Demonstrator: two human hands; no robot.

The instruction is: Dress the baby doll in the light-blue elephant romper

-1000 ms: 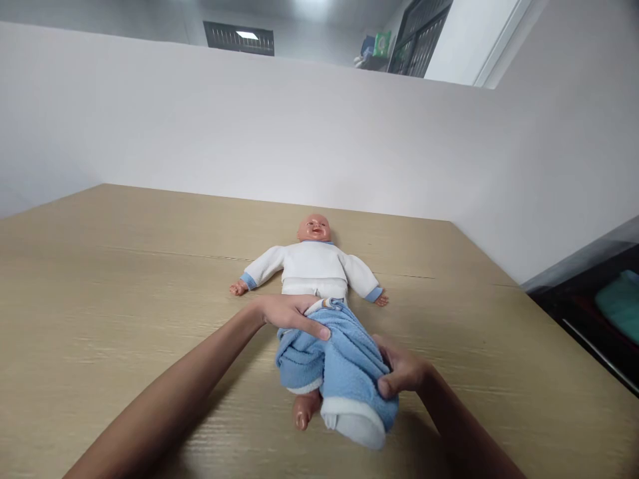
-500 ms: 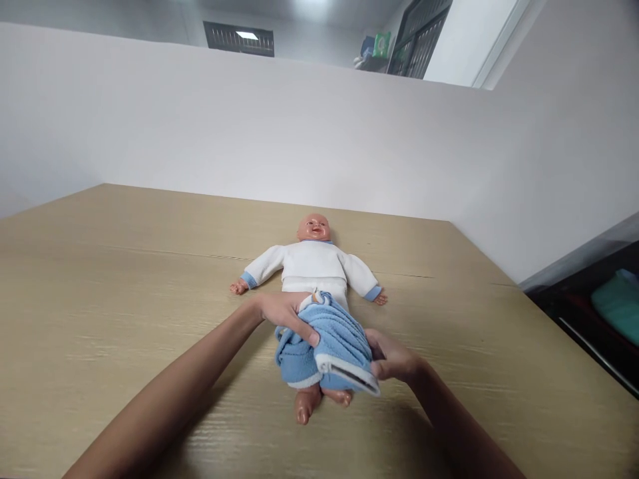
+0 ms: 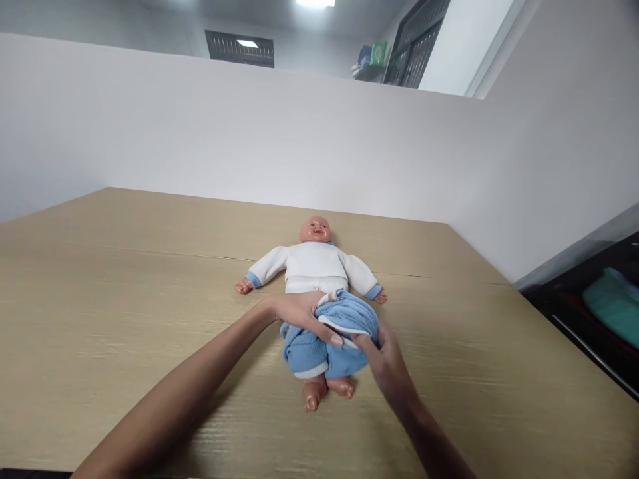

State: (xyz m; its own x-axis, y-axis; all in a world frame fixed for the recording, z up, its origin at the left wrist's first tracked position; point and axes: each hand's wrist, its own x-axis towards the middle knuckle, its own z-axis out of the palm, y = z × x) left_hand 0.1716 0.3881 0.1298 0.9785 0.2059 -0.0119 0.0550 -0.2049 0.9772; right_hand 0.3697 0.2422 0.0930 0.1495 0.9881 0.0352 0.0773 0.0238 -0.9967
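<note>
A baby doll (image 3: 316,263) in a white top with blue cuffs lies on its back, its head toward the wall and its bare feet toward me. Blue pants (image 3: 305,350) with white trim are bunched round its legs. My left hand (image 3: 303,313) is closed on the bunched cloth near the waist, thumb on top. On the other side, my right hand (image 3: 382,352) grips the white-trimmed edge, its thumb pressed on the fabric and its other fingers partly hidden behind it.
The doll rests on a wide wooden table (image 3: 150,286) that meets a pale wall (image 3: 249,133). Beyond the table's right edge is a dark shelf or cart holding a teal item (image 3: 614,303). A green package (image 3: 378,53) shows past the wall's top.
My right hand has pushed the white-trimmed pants edge up and back toward the doll's waist, folding it. My left hand has shifted slightly right, still holding the cloth.
</note>
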